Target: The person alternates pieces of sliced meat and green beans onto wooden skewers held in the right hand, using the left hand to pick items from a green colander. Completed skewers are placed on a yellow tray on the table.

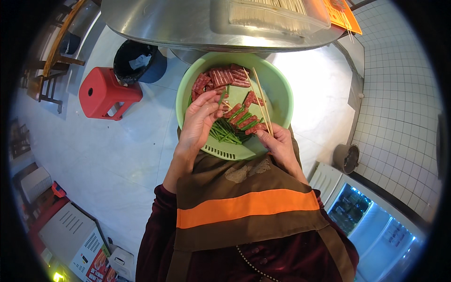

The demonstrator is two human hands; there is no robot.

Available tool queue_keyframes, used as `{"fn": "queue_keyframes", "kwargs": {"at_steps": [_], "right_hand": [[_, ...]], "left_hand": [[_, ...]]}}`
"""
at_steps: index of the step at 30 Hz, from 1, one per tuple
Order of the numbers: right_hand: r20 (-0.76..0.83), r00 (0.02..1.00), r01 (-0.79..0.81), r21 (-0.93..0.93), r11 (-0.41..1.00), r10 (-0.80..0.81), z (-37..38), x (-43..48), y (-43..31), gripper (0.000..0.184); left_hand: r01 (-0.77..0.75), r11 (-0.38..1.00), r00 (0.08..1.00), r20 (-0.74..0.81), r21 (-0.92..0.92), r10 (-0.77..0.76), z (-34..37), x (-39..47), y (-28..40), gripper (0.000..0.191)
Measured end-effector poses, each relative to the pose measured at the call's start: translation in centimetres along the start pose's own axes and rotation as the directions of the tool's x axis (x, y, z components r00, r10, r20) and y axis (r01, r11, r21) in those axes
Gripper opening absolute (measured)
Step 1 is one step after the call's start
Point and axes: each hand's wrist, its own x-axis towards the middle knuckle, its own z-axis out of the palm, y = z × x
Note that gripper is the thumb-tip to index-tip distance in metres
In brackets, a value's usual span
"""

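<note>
A light green plastic basin [287, 91] rests by my lap. Between the fingertips of my left hand [202, 116] is a short piece of green stem [222, 96]. My right hand [278, 141] grips bamboo skewers [262, 98]; at its fingertips is a skewer threaded with red meat pieces [239, 115] alternating with green stems, its tip pointing toward my left hand. Sliced marbled meat [221, 77] lies at the basin's far left side. A pile of cut green stems [223, 132] lies nearest me, below the threaded skewer.
A steel table [169, 24] stands beyond the basin, bearing a clear plastic box [278, 26] of bamboo skewers and an orange tray [347, 17]. On the left are a red plastic stool [105, 93] and a lined bin [155, 68]. A glass-door display fridge [373, 225] stands at lower right.
</note>
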Motion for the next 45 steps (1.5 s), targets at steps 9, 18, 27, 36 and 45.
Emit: {"fn": "queue_keyframes", "kwargs": {"at_steps": [9,18,27,36,45], "right_hand": [[-0.018,0.999,0.036,0.006,0.999,-0.036,0.2,0.2,0.2,0.014],[0.01,1.0,-0.021,0.022,1.0,0.021,-0.3,0.1,0.2,0.016],[0.043,0.999,-0.026,0.05,0.998,0.024,-0.3,0.0,-0.1,0.016],[0.056,0.998,-0.025,0.08,0.996,0.02,-0.1,-0.2,0.0,0.017],[0.053,0.999,-0.006,0.063,0.998,0.002,-0.2,-0.1,0.3,0.017]], "left_hand": [[0.001,1.0,0.999,-0.041,-0.01,-0.002,-0.8,0.2,-0.7,0.021],[0.032,0.999,0.998,-0.056,-0.023,-0.033,-0.9,0.2,-0.4,0.017],[0.095,0.994,0.995,-0.009,-0.047,-0.095,-1.2,0.2,0.2,0.016],[0.156,0.987,0.988,0.016,0.026,-0.156,-0.8,0.2,1.1,0.014],[0.169,0.968,0.981,0.058,0.188,-0.183,-0.4,0.2,2.4,0.016]]}}
